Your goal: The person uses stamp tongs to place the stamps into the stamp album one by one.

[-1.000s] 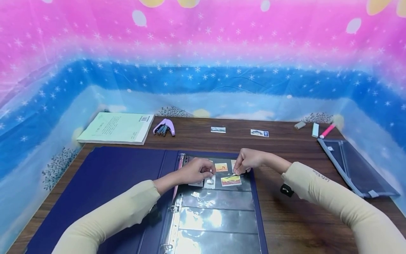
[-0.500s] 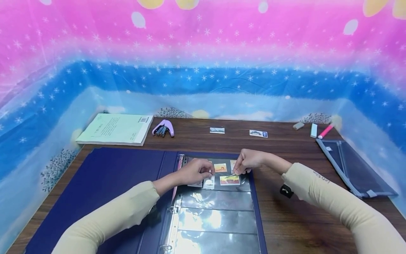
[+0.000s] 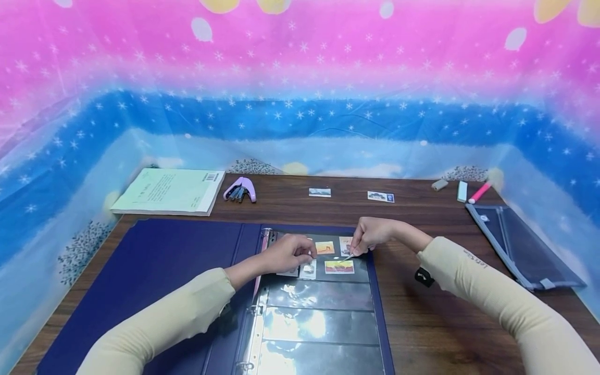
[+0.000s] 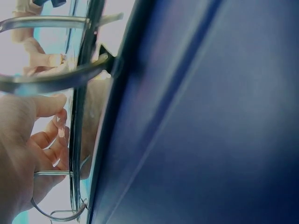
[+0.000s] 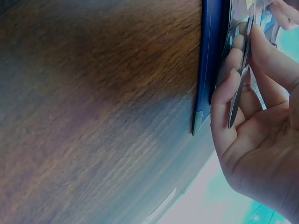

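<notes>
A dark blue ring binder (image 3: 178,260) lies open, with a black stamp page (image 3: 323,297) of clear strip pockets on its right side. My right hand (image 3: 372,235) holds a pair of metal tweezers (image 5: 239,95); their tips reach a red and yellow stamp (image 3: 339,267) in the top pocket rows. At the left of that stamp, my left hand (image 3: 291,252) pinches what looks like the clear pocket film (image 4: 61,128) between thumb and fingers. An orange stamp (image 3: 325,248) sits in the row above. A white-edged stamp (image 3: 308,269) is partly beneath the left fingers.
Two loose stamps, one greenish (image 3: 320,192) and one pale (image 3: 380,197), lie behind the binder. A green book (image 3: 171,191) and a purple stapler-like tool (image 3: 240,189) stand back left. At right are an eraser (image 3: 439,185), a pink pen (image 3: 479,193) and a mesh pouch (image 3: 520,245).
The tweezers have drawn back slightly to the upper right, and the red and yellow stamp now lies flatter and straighter in its pocket. The left hand stays in place.
</notes>
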Tool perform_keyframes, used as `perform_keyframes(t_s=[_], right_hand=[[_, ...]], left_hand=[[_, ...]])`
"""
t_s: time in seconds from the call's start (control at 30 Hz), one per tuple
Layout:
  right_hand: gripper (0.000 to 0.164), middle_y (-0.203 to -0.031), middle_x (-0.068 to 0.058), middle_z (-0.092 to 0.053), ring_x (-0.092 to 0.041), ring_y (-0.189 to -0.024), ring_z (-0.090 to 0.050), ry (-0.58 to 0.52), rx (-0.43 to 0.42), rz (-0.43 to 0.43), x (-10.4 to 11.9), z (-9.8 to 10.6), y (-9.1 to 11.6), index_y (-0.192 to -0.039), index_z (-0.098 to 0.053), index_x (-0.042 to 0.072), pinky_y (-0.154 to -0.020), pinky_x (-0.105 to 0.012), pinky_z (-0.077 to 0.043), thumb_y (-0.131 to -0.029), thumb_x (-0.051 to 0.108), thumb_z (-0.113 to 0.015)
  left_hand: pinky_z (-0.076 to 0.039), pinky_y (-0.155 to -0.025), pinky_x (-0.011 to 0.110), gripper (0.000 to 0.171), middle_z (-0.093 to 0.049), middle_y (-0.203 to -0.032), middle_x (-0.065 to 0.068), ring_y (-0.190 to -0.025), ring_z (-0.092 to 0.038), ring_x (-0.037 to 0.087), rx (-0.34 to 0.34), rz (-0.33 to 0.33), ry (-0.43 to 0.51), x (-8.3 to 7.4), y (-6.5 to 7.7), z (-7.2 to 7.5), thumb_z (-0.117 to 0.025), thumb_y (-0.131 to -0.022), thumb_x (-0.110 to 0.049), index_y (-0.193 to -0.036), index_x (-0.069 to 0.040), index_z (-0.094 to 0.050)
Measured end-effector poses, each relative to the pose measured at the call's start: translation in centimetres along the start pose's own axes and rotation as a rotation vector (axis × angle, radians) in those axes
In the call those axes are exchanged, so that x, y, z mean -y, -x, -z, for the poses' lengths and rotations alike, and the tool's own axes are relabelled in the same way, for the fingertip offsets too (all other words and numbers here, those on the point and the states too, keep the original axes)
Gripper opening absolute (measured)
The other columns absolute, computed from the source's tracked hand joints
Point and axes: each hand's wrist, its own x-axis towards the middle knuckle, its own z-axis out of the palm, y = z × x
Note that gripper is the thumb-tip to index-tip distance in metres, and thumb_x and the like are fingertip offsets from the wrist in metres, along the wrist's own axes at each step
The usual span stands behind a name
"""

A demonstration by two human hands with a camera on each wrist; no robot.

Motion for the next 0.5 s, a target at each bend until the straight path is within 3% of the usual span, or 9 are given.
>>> perform_keyframes(t_s=[0.3, 0.5], right_hand=[[0.013, -0.098, -0.009, -0.073, -0.006, -0.061, -0.048, -0.031, 0.015, 0.022, -0.12, -0.11, 0.18, -0.09, -0.074, 0.002, -0.054, -0.021, -0.037, -0.082, 0.009, -0.068], [0.015, -0.097, -0.008, -0.073, -0.006, -0.064, -0.051, -0.038, -0.001, 0.032, -0.48, 0.16, 0.6, -0.093, -0.075, 0.005, -0.057, -0.023, -0.042, -0.082, 0.014, -0.069]], left_hand=[[-0.036, -0.055, 0.018, 0.008, -0.056, -0.073, 0.001, -0.057, -0.041, 0.004, 0.0, 0.007, -0.019, 0.05, 0.07, 0.02, -0.06, -0.087, -0.006, -0.088, -0.01, -0.067], [-0.037, -0.057, 0.019, 0.007, -0.056, -0.073, 0.002, -0.058, -0.043, 0.006, -0.014, 0.027, -0.03, -0.07, 0.15, 0.01, -0.06, -0.087, -0.008, -0.09, -0.01, -0.067]])
